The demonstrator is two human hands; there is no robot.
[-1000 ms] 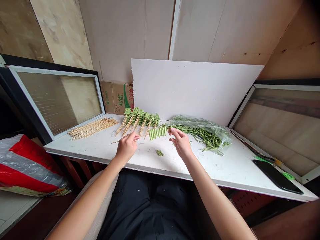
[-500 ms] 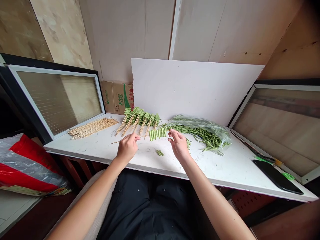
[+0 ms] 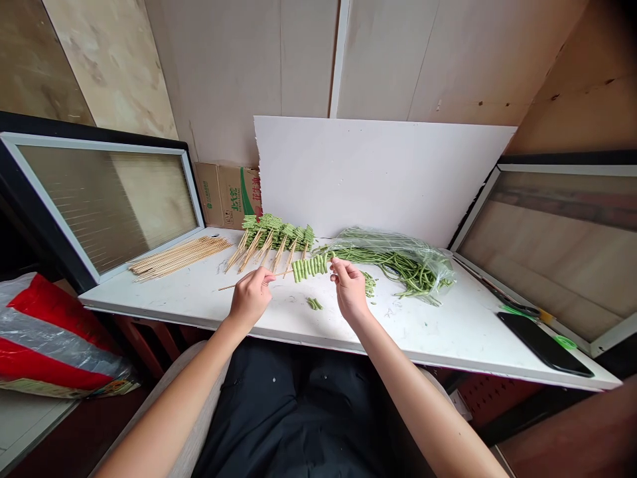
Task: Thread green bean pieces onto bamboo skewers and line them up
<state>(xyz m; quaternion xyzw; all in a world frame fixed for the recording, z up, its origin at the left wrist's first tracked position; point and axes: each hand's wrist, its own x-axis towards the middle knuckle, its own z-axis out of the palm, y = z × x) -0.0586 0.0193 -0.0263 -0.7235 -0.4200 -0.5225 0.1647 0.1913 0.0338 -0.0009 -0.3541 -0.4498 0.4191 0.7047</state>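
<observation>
My left hand (image 3: 253,292) is closed around a thin wooden skewer (image 3: 282,273), whose tail sticks out to the left. Several short green bean pieces (image 3: 309,267) sit side by side along the skewer's right part. At that right end, my right hand (image 3: 349,287) pinches a green bean piece (image 3: 333,255) between thumb and fingertips. A few loose bean pieces (image 3: 314,303) lie on the white table (image 3: 279,318) below the skewer. Partly hidden behind my right hand is a small heap of cut pieces (image 3: 369,284).
Filled bean skewers (image 3: 279,232) are stacked at the back, beside bare skewers (image 3: 179,257) on the left. Long beans (image 3: 423,279) lie in a clear plastic bag (image 3: 398,242). A black phone (image 3: 545,344) and scissors (image 3: 520,307) are at right. A cardboard box (image 3: 223,196) stands behind.
The whole view has shifted slightly. My right hand's fingers have closed in more at the skewer's right end; my left hand keeps its hold on the skewer.
</observation>
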